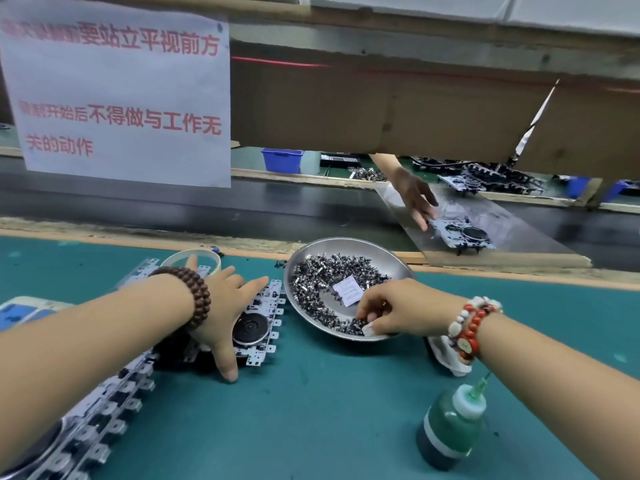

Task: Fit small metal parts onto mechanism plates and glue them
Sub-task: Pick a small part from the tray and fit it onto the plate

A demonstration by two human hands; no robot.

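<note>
Overlapping silvery mechanism plates (104,427) run along the teal desk's (294,410) near left edge, cut off by the frame. On the top plate, beside its black round disc (250,328), the left hand (221,306) presses with straight fingers, an open grip. Right hand (398,311) pinches among small dark metal parts (311,282) in the round steel dish (349,244); what it pinches is unclear. Green squeeze glue bottle (450,424) stands near the right forearm.

Bright even light, wide-angle edge warping, soft focus
</note>
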